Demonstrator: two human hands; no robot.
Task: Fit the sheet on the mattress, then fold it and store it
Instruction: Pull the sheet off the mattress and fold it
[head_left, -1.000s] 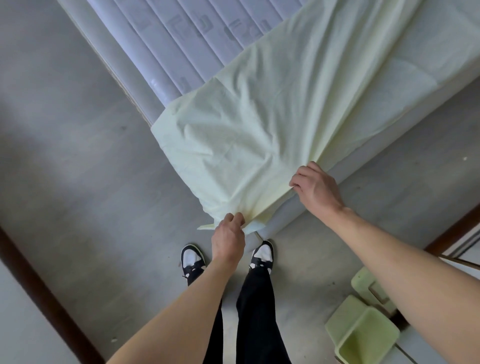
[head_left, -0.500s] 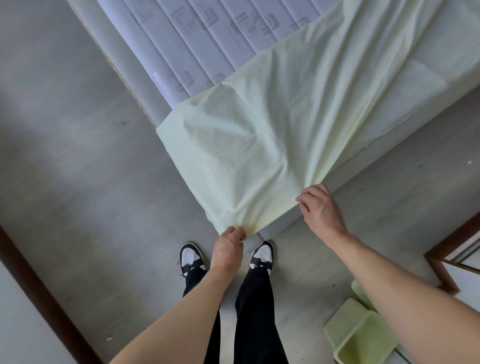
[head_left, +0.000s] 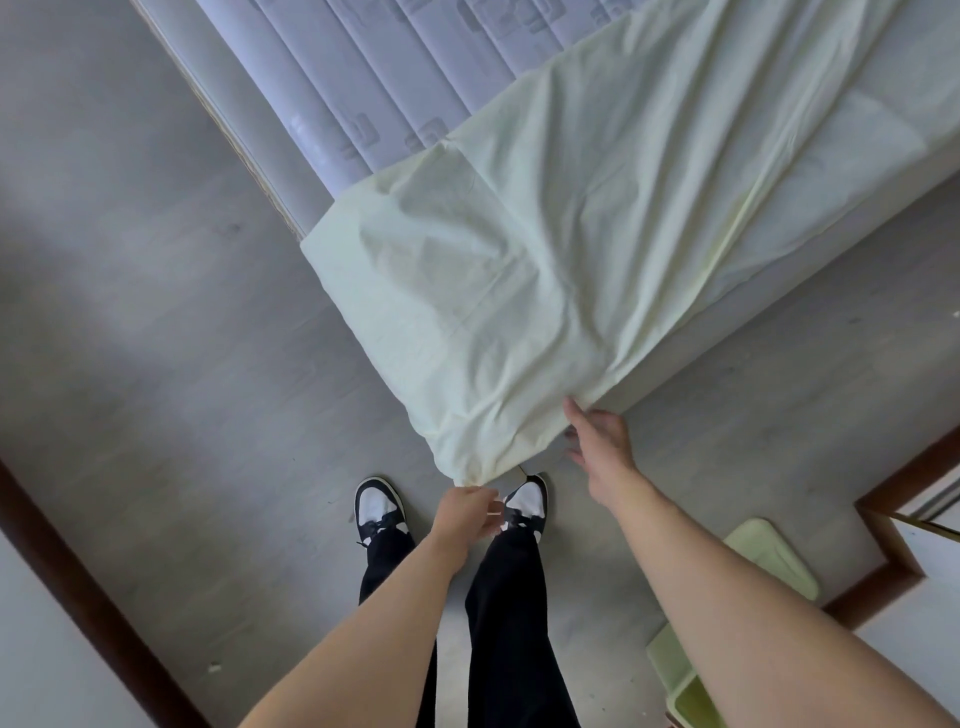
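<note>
The sheet (head_left: 545, 270), pale yellow-green, lies over the near corner of the mattress (head_left: 395, 78) and fills the middle and upper right of the frame. Its lowest corner hangs down over the grey floor (head_left: 156, 364), just above the person's shoes. The upper left part of the mattress is bare and shows white quilted stripes.

The left hand (head_left: 465, 512), in the lower middle of the frame, has its fingers curled and pinches the hanging tip of the sheet. The right hand (head_left: 597, 434), a little higher and to the right, has its fingers rather straight and spread. The fingertips touch the lower edge of the sheet, but I cannot tell if they grip it.

In the lower right corner stands a light green bin (head_left: 685, 680), partly hidden behind the right arm. What is inside it does not show. Just above it lies a flat green lid (head_left: 769, 556) on the floor, beside a dark brown wooden frame (head_left: 893, 551).
</note>
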